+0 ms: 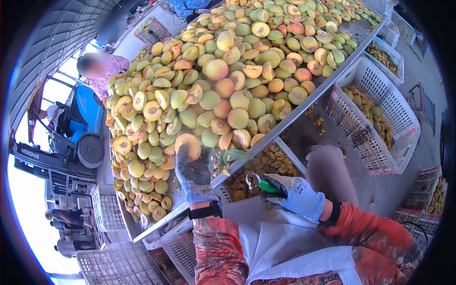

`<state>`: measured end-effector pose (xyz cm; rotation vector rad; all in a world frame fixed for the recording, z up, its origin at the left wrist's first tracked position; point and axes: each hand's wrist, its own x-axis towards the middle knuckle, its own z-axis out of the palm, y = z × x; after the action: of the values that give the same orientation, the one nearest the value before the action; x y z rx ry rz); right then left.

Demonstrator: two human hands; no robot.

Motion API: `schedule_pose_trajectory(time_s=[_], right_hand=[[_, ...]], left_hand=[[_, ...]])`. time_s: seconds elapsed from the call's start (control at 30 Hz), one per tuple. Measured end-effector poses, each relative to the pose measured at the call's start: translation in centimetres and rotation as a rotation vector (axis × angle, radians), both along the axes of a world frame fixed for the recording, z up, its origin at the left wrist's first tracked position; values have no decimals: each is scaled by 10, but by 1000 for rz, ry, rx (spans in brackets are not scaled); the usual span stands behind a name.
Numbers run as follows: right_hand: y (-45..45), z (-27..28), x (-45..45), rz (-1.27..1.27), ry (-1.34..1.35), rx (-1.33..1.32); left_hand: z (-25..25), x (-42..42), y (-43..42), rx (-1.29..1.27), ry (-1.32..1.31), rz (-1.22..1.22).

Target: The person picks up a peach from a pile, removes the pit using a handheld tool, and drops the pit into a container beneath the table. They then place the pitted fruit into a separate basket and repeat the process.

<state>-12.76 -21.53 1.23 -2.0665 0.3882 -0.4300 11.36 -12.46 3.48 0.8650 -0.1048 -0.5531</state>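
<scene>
My left hand (194, 176), in a grey-blue glove, reaches to the near edge of a big pile of peaches (237, 114), many cut in half. Its fingers close on an orange-yellow peach (188, 145); they are slightly blurred and partly hidden. My gloved right hand (297, 195) grips a pitting tool (268, 186) with a green handle and a metal loop at its tip. The loop points left, above a compartment of pits and scraps (266, 168) at the table's edge. A green leaf (237, 155) lies between my hands.
A metal rim (299, 109) edges the sorting table. White crates (380, 114) holding fruit pieces stand to the right, with more crates (116, 266) at lower left. Another person (111, 69) is across the pile. A blue forklift (83, 114) stands at left.
</scene>
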Motion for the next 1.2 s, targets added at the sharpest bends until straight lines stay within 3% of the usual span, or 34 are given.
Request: schedule_pose_trajectory(time_s=[0.1, 0.17, 0.23, 0.27, 0.37, 0.4, 0.5, 0.53, 0.57, 0.63, 0.7, 0.83, 0.93, 1.17, 1.2], right_hand=[[18, 11, 6, 73, -34, -130], [35, 34, 16, 115, -21, -166], [49, 51, 25, 222, -29, -278], [56, 54, 29, 255, -57, -288], [78, 57, 32, 239, -169, -365], [83, 55, 33, 246, -144, -403], [97, 54, 30, 213, -164, -481], [100, 54, 29, 220, -164, -483], [102, 54, 28, 235, -118, -519], [105, 55, 26, 249, -73, -554], [104, 58, 24, 266, -90, -626], [117, 63, 13, 312, 9, -452], [122, 56, 6, 375, -94, -195], [105, 55, -3, 359, -161, -284], [109, 46, -2, 457, -11, -95]], left_hand=[[9, -40, 53, -202, 130, -95], [3, -56, 78, -202, 307, -13], [-11, -77, 96, 499, -529, 53], [0, -87, 105, 141, -168, -45], [1, -107, 122, 179, -241, 109], [11, -114, 126, 23, -54, 117], [11, -121, 138, 119, -193, 151], [13, -121, 142, -34, 22, 114], [15, -123, 144, -37, 22, 119], [18, -129, 147, 128, -167, 163], [23, -133, 150, 186, -178, 163], [33, -151, 151, 279, -182, 222], [31, -159, 150, 319, -273, 240], [27, -163, 144, 265, -187, 208], [26, -162, 143, 260, -186, 202]])
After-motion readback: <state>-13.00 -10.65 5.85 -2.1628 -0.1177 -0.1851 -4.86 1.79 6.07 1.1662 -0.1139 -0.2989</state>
